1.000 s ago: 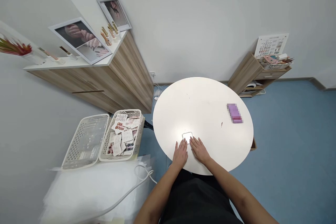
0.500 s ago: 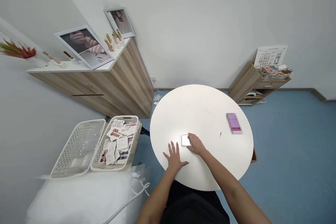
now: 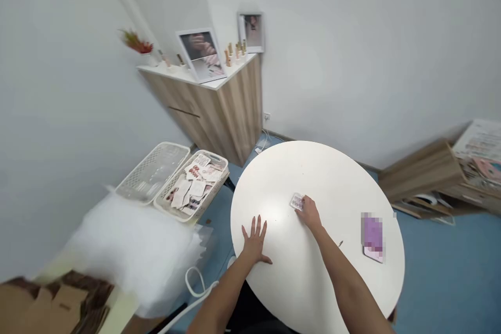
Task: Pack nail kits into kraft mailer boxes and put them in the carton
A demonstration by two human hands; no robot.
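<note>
My right hand [image 3: 310, 212] grips the near right edge of a small clear case of press-on nails [image 3: 296, 201] with thumb and fingers. Rows of pinkish nails show faintly through it, and it appears to rest on the white round table [image 3: 305, 167]. My left hand [image 3: 254, 244] lies flat on the tabletop to the left, fingers spread, holding nothing. A pixelated purple item [image 3: 372, 232] lies toward the table's right side. Beside my right forearm is a small dark mark or object [image 3: 340, 243], too small to name.
Left of the table, a white basket [image 3: 225, 169] holds nail cards and packets, next to another white basket [image 3: 127, 188]. White wrapping [image 3: 133, 245] and cardboard [image 3: 43, 305] are nearer. A wooden cabinet [image 3: 238, 115] stands behind; a shelf unit [image 3: 425, 172] is at right.
The view has swung left, shifting the room rightward. My right hand and the case are now farther from my left hand. Nails show in the case, which looked plain white before.
</note>
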